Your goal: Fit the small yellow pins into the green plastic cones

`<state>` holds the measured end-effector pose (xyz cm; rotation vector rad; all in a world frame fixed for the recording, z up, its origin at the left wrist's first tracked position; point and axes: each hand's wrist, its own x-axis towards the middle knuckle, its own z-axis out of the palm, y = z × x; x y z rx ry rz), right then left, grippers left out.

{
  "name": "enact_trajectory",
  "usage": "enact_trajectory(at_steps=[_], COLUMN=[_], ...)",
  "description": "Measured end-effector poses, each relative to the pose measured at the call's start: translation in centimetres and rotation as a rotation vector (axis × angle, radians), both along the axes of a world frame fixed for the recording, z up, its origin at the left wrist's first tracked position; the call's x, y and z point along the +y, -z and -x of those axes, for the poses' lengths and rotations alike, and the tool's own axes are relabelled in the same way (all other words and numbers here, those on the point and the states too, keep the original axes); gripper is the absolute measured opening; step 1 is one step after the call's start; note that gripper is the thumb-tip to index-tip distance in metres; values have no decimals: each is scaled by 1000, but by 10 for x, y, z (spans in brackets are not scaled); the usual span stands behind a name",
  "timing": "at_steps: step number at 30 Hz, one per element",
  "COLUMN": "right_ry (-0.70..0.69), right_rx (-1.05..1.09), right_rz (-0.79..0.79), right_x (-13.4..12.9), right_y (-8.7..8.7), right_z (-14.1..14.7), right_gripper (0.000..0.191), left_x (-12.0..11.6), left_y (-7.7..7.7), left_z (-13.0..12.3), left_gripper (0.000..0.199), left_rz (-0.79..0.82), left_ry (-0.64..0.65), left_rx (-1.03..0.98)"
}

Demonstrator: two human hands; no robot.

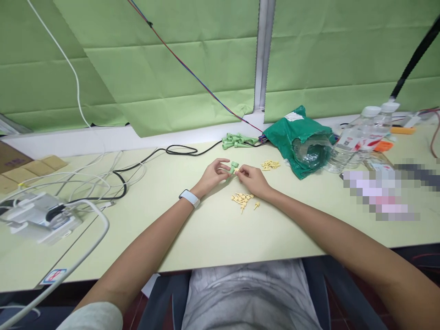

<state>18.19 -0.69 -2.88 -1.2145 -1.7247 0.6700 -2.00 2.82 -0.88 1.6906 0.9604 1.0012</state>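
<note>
We pinched the cream pin [236, 170] in our right hand [252, 179] against the green plug [234, 167], which our curled left hand [213, 173] steadied just above the table [213, 238].

An indoor assembly workstation, of office or lab type: a long pale-green workbench [213, 238] carries loose green plastic parts [237, 141] and cream plastic parts [242, 199], with power cables [123, 188] at left and green window blinds [103, 78] behind.

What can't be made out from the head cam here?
Head view only:
- Where the green plastic piece meets the small cream piece: hidden by the right hand.
- Cream pile: too small to count.
- Pixelated patch: blurred.
- Cardboard: cut off by the left edge.
</note>
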Motion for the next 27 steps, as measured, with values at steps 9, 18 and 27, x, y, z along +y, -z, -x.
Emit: enact_trajectory(at_steps=[9, 18, 27], right_ry=[38, 19, 25], right_rx=[-202, -189, -213], right_rz=[58, 78, 74], right_x=[0, 0, -1], right_y=[-6, -7, -6], right_z=[1, -1, 0], right_gripper=[10, 14, 18], left_x=[63, 119, 132], left_y=[0, -11, -17], left_z=[29, 60, 25], left_gripper=[14, 20, 38], left_rz=[-333, -366, -436], left_ry=[-406, -613, -672], left_rx=[443, 921, 1006])
